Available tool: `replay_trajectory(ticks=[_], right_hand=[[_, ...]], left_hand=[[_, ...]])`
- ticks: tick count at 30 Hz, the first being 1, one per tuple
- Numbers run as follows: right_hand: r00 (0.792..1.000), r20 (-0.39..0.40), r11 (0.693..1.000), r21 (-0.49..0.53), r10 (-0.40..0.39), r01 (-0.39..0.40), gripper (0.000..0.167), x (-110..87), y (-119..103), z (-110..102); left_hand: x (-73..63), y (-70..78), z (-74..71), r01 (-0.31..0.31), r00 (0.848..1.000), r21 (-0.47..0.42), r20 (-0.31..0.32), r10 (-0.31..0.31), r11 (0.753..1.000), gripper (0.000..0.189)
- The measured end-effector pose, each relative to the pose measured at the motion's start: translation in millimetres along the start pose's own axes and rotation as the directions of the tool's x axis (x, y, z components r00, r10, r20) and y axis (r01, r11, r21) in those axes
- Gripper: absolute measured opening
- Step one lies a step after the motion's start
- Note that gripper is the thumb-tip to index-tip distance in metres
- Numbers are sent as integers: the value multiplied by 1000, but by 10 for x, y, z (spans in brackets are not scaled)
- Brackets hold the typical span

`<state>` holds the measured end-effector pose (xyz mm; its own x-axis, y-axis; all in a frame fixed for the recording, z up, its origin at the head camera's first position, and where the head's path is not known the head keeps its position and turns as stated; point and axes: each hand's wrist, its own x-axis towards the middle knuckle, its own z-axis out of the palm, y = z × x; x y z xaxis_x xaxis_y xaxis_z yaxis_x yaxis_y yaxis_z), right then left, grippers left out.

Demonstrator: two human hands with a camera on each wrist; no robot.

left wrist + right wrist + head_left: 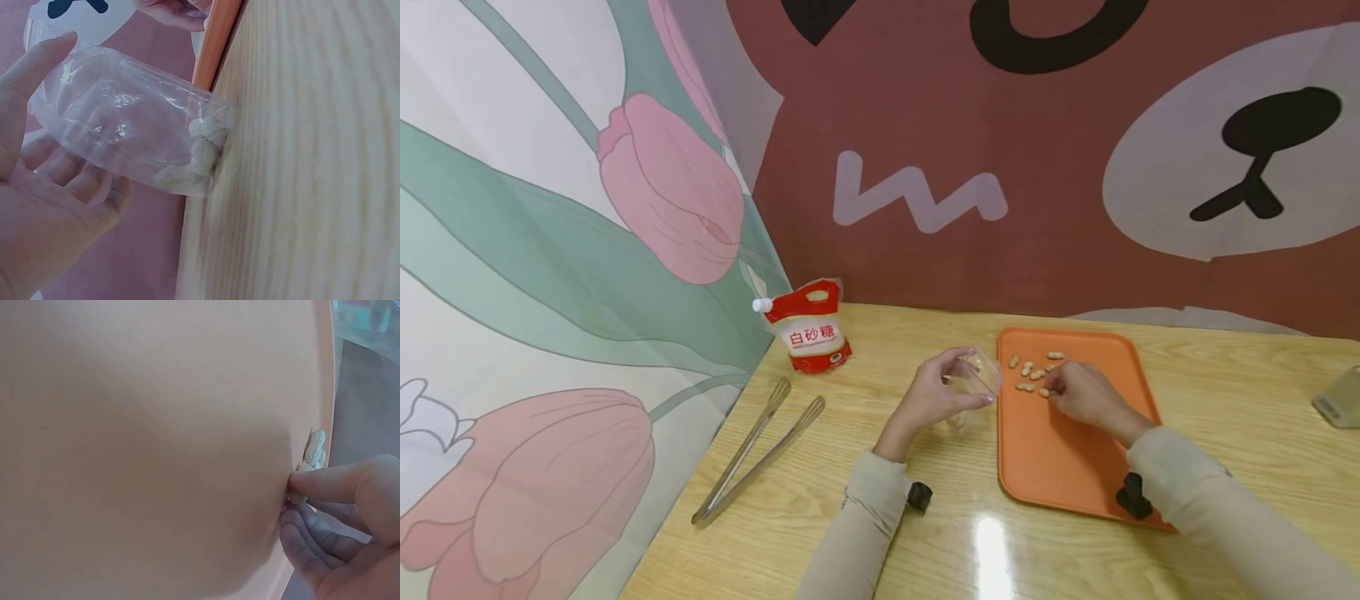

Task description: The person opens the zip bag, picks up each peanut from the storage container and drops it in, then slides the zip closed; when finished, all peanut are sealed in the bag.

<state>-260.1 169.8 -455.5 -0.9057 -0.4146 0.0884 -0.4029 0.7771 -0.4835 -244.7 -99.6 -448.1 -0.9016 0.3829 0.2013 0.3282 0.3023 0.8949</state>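
Observation:
A clear plastic bag [119,106] is held by its mouth end in my left hand [934,392], thumb on one side and fingers on the other. Several peanuts [205,147] lie in its bottom corner, low over the table just left of the orange tray [1060,462]. Over that tray, my right hand [1090,396] pinches a peanut [297,499] between thumb and fingertips, which partly cover it. More unshelled peanuts [1026,387] are scattered on the tray's upper half, to the left of the right hand and beyond it.
A red and white bag of white sugar [814,333] with a white cap stands at the back left of the wooden table [925,550]. Metal tongs [752,458] lie spread in front of it. A greyish object [1339,400] sits at the far right edge.

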Motion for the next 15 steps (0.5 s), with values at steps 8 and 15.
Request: replay_trajectory(ticks=[8, 15], right_hand=[[1000, 11, 1000, 14, 17, -17, 11, -13, 3, -69], [1000, -31, 1000, 25, -4, 5, 16, 37, -204, -281]], left_hand=[[-1, 7, -2, -20, 1000, -4, 5, 20, 1000, 74], [-5, 10, -7, -20, 1000, -22, 1, 20, 1000, 74]])
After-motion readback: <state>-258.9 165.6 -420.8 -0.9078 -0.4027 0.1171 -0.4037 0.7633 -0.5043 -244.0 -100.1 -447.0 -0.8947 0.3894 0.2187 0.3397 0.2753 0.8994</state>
